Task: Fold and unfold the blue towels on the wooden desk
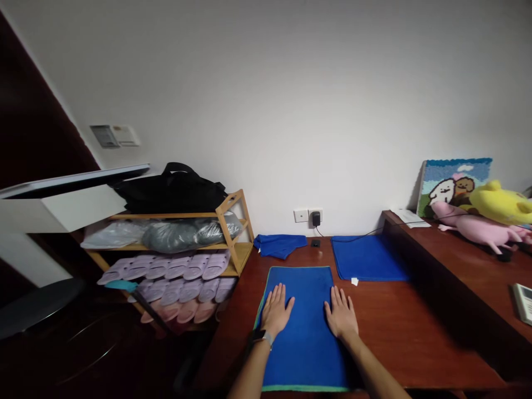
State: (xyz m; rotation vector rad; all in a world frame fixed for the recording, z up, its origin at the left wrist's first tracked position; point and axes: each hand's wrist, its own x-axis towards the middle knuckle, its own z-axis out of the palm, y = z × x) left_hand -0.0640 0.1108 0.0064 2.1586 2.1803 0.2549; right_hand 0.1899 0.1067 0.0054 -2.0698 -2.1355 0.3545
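Observation:
A blue towel with a green edge lies flat, long and narrow, on the brown desk before me. My left hand, with a watch at the wrist, rests palm down on its left side, fingers stretched forward. Palm down as well, my right hand lies along the towel's right edge with fingers spread a little. Behind, at the right, is a second blue towel, laid flat with a white tag. A crumpled blue cloth sits by the wall.
Left of the desk stands a wooden rack with purple slippers and a black bag. A charger is plugged into the wall, its cable running right. Plush toys and a calculator are on the raised right-hand surface.

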